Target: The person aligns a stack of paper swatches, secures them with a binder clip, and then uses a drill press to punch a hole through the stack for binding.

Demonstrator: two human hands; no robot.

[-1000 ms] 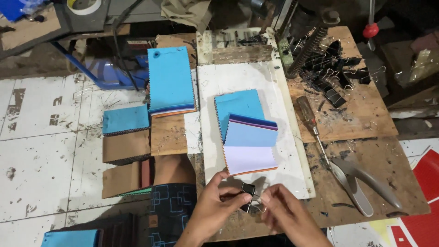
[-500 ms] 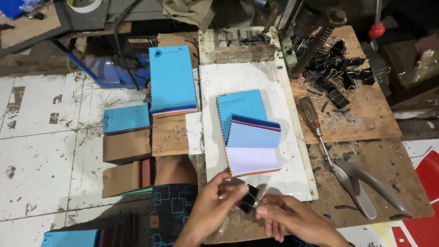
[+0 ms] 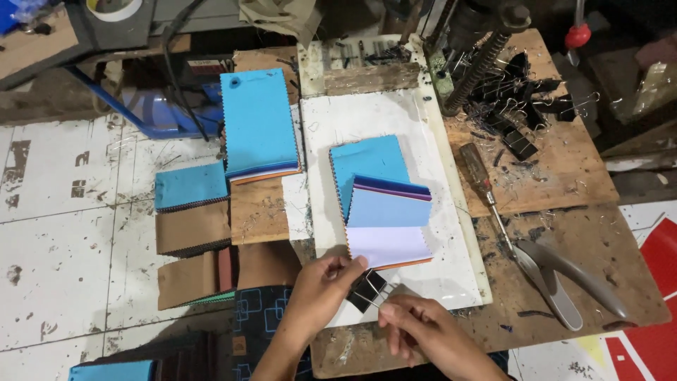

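A black binder clip (image 3: pixel 367 291) with wire handles is pinched between my two hands at the near edge of the white board (image 3: pixel 384 113). My left hand (image 3: pixel 321 293) grips the clip's black body. My right hand (image 3: pixel 416 328) holds its wire handle from below. Just beyond the clip lies a fanned stack of fabric swatches (image 3: pixel 384 212) in blue, purple, light blue and white with zigzag edges. The clip is a little short of the stack's near edge, not touching it.
Another bright blue swatch stack (image 3: pixel 259 123) lies to the left, with blue and brown stacks (image 3: pixel 192 212) on the floor. A pile of black binder clips (image 3: pixel 522 99), a screwdriver (image 3: pixel 483 187) and grey pliers (image 3: pixel 564 282) sit on the wooden bench at right.
Both hands have lifted the clip slightly up and toward the swatch stack's near edge. The clip has turned, and my right hand has slid lower under it.
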